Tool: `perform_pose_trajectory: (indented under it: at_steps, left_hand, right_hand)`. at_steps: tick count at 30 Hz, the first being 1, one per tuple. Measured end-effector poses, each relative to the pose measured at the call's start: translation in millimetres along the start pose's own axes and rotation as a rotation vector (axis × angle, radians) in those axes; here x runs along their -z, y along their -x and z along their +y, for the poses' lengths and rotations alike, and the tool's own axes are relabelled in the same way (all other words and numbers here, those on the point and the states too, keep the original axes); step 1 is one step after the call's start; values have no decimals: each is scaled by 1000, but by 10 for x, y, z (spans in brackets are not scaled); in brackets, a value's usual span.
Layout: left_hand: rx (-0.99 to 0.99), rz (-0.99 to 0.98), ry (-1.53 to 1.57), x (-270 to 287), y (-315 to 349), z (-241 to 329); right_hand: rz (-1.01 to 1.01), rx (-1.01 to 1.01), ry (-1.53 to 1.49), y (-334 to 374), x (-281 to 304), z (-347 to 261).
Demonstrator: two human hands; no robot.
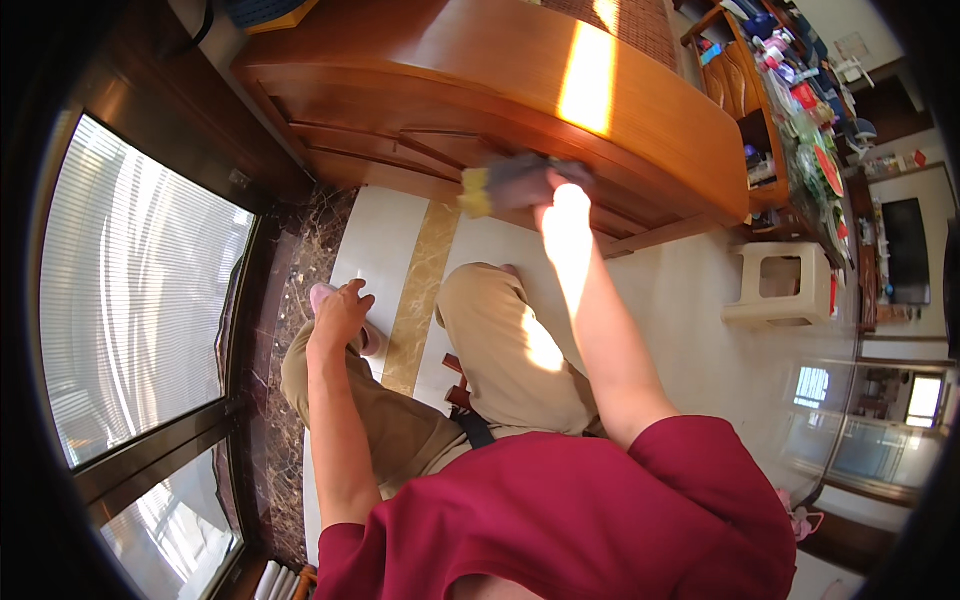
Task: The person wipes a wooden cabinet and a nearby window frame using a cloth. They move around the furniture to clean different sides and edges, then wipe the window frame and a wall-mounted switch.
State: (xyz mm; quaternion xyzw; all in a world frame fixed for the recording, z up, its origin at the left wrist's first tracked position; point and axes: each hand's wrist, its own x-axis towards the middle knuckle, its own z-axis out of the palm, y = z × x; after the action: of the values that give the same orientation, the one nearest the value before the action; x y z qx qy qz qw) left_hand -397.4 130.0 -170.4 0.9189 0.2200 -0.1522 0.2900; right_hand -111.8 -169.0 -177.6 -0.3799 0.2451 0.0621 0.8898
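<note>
The cloth (505, 185), grey with a yellow end, looks soft and light, pressed flat against the wooden cabinet (420, 110) front. The right hand (565, 192) grips it, probably bunched, though blurred. The left hand (340, 315) rests released on the knee.

Sunlit wooden cabinet (480, 90), tiled floor (690, 300), blinded windows (130, 290), white stool (780, 285)
</note>
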Motion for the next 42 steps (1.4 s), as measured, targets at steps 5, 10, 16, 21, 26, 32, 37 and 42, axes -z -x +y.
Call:
perform_pose_trajectory:
  at_steps: [5, 10, 16, 21, 26, 32, 37, 42]
  left_hand:
    - [-61, 22, -30, -106, -66, 20]
    - [-60, -8, -51, -150, -45, -63]
    - [-66, -26, -87, -269, -125, -10]
    - [-34, -40, -99, -258, -65, -64]
    - [-71, 0, -69, -230, -17, -5]
    - [-66, -2, -90, -227, -31, -100]
    - [-6, -48, -86, -182, -96, 66]
    - [-32, 6, -9, -143, -124, -27]
  right_hand:
    - [327, 255, -160, -199, 1154, -1430]
    - [433, 916, 198, 741, 937, -2292]
    - [561, 1375, 852, 313, 956, -2353]
    - [200, 1509, 1045, 463, 926, -1893]
    - [418, 1351, 833, 428, 1226, -2315]
    - [427, 1539, 1220, 487, 706, -1696]
    - [113, 1663, 1471, 807, 50, -1034]
    - [-556, 1857, 1414, 672, -917, -373]
